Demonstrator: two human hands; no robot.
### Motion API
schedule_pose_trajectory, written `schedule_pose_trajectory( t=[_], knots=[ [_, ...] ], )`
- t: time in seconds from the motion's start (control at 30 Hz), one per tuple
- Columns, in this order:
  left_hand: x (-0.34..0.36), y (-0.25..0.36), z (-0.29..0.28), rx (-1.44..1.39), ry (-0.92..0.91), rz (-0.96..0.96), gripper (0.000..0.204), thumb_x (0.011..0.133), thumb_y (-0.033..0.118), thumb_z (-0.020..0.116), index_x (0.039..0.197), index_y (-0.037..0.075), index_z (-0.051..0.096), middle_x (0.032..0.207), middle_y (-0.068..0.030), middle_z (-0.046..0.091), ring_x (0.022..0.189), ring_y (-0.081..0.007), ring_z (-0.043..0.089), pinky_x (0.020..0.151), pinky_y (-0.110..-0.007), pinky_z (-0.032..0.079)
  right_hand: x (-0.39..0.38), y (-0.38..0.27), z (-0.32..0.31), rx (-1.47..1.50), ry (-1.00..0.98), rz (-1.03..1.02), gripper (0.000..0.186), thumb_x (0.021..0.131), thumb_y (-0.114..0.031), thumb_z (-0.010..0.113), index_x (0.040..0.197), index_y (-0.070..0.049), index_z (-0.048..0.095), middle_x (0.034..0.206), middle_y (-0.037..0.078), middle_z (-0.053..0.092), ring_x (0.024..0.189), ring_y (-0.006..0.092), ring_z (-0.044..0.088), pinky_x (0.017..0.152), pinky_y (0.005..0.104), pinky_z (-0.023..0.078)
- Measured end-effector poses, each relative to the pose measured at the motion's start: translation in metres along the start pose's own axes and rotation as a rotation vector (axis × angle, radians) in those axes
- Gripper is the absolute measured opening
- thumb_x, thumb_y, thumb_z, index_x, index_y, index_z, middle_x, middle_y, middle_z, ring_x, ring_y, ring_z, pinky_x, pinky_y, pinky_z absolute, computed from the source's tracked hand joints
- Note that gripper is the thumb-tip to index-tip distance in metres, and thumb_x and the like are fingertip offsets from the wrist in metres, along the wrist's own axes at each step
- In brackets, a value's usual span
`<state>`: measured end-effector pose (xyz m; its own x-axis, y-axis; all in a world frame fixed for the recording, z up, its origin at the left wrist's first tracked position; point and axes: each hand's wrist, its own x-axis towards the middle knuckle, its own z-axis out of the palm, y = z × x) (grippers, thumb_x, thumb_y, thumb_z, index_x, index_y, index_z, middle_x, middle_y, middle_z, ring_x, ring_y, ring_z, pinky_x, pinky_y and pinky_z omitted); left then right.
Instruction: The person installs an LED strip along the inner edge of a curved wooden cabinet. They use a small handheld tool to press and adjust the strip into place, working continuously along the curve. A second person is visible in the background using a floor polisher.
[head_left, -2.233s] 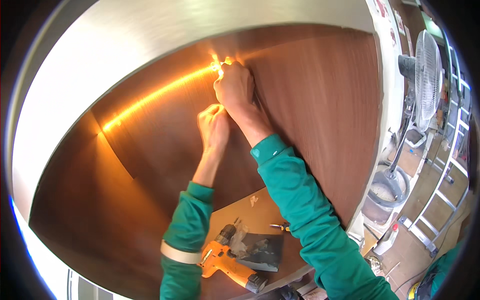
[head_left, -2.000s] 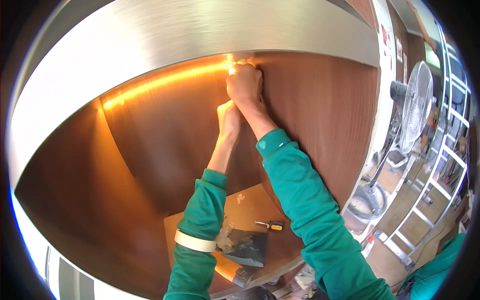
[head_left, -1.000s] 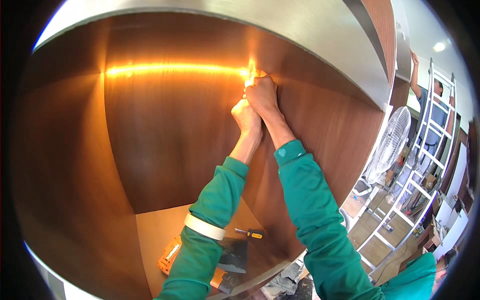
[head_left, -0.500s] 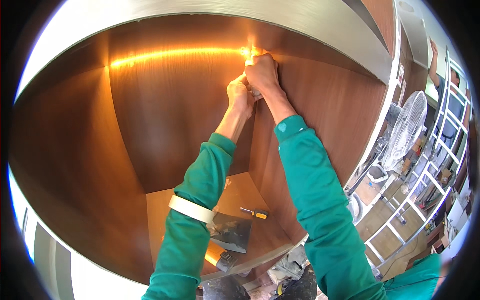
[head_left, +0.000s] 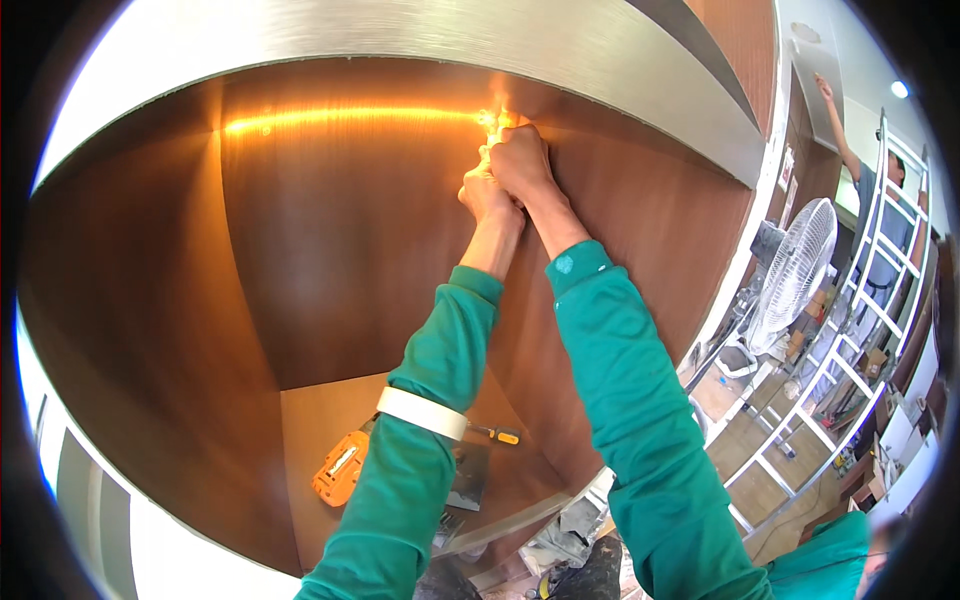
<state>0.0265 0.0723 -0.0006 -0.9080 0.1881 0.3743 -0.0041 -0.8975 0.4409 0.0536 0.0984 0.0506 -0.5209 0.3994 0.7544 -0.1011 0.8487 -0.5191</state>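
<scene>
A glowing yellow-orange light strip (head_left: 360, 117) runs along the top of the back panel inside a brown wood-look cabinet (head_left: 360, 250). At its right end, near the corner, the lit strip bends down to my fingers. My right hand (head_left: 523, 162) is closed there, knuckles up, pinching the strip's end. Just below and left, touching it, my left hand (head_left: 488, 193) is also closed, its thumb raised against the glowing part. The fingertips are partly hidden by glare and by each other. A roll of cream tape (head_left: 422, 413) hangs round my left forearm.
On the cabinet floor lie an orange power tool (head_left: 342, 470), a screwdriver (head_left: 507, 436) and a dark flat sheet (head_left: 468, 478). A brushed metal edge (head_left: 450, 35) crosses above. To the right stand a fan (head_left: 795, 275) and a white ladder (head_left: 845, 350), with another person beside it.
My left hand has shifted up and right, closer under the right hand. The left forearm moved right, uncovering the orange tool. The view has tilted slightly.
</scene>
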Motion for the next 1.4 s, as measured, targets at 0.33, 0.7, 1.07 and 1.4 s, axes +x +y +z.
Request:
schedule_pose_trajectory(
  t=[0.33,0.7,1.07,1.4],
  knots=[
    [-0.009,0.014,0.007,-0.319,0.091,-0.312,0.029,0.094,0.031,0.065,0.085,0.004,0.059,0.07,-0.0092,0.061,0.05,-0.0153,0.053,0.036,-0.023,0.032,-0.243,0.021,-0.02,0.032,0.061,0.199,0.036,0.09,-0.006,0.048,0.122,0.005,0.059,0.116,0.028,0.063,0.106,0.0438,0.061,0.092,0.0469,0.049],
    [-0.002,0.016,-0.003,-0.219,0.033,-0.265,0.03,0.098,0.032,0.058,0.09,0.004,0.057,0.07,-0.0084,0.058,0.047,-0.0136,0.048,0.038,-0.022,0.028,-0.37,0.047,0.002,-0.474,-0.582,0.196,0.03,0.08,-0.003,0.061,0.108,0.006,0.058,0.101,0.026,0.064,0.091,0.0418,0.064,0.081,0.0478,0.054],
    [0.001,0.018,-0.003,-0.28,0.077,-0.334,0.035,0.095,0.033,0.064,0.079,0.002,0.059,0.066,-0.0071,0.057,0.042,-0.0136,0.047,0.035,-0.025,0.027,-0.216,-0.047,-0.059,-0.155,0.27,-0.161,0.023,0.085,-0.01,0.062,0.105,0.003,0.063,0.087,0.024,0.064,0.08,0.0413,0.064,0.071,0.0467,0.051],
    [0.01,-0.007,0.001,-0.203,0.068,-0.074,0.02,0.094,0.014,0.066,0.084,-0.003,0.069,0.077,-0.0047,0.064,0.06,-0.0144,0.058,0.051,-0.029,0.047,-0.043,-0.031,-0.007,-0.07,0.397,-0.16,0.025,0.086,-0.022,0.063,0.09,0.001,0.071,0.063,0.015,0.067,0.057,0.0221,0.067,0.061,0.036,0.053]
  ],
)
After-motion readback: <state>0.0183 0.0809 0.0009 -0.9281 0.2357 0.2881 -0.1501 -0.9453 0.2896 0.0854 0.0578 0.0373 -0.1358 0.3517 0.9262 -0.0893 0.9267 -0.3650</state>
